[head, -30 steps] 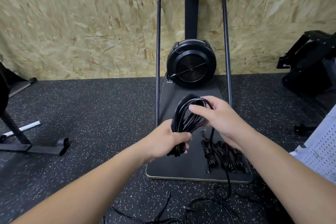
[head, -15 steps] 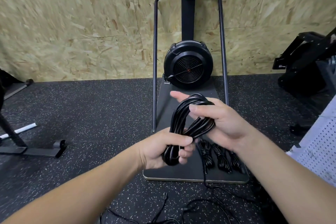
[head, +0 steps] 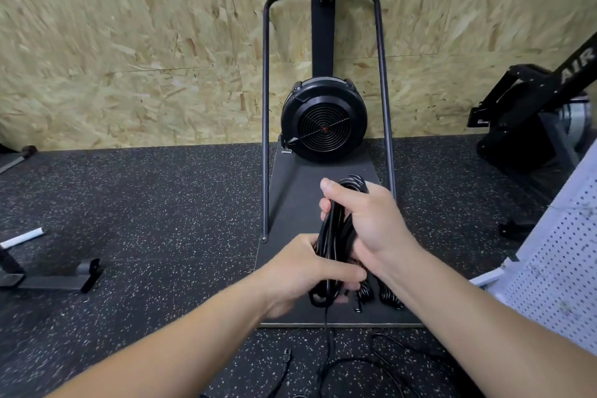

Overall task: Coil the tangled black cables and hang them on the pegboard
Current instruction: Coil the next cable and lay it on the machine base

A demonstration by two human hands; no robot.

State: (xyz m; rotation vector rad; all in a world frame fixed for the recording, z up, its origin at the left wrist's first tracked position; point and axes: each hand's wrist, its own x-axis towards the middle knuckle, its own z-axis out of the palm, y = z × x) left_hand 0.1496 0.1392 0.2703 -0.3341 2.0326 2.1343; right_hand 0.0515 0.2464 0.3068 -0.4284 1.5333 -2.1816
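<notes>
Both hands, the left hand [head: 310, 271] and the right hand [head: 365, 220], have their fingers wrapped tight around one long black cable coil [head: 336, 236] above the dark floor board [head: 290, 191], small finished black bundles [head: 387, 296] lie there, loose black cables [head: 355, 365] wait on the floor, and nothing hangs on the white pegboard [head: 555, 262] yet.

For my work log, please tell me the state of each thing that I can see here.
Cable coil: looped, held upright in both hands.
Left hand: grips the coil's lower part.
Right hand: grips the coil's upper part.
Small bundles: coiled, lying on the platform.
Loose cables: uncoiled, on the floor.
Pegboard: no cables seen hanging.
</notes>
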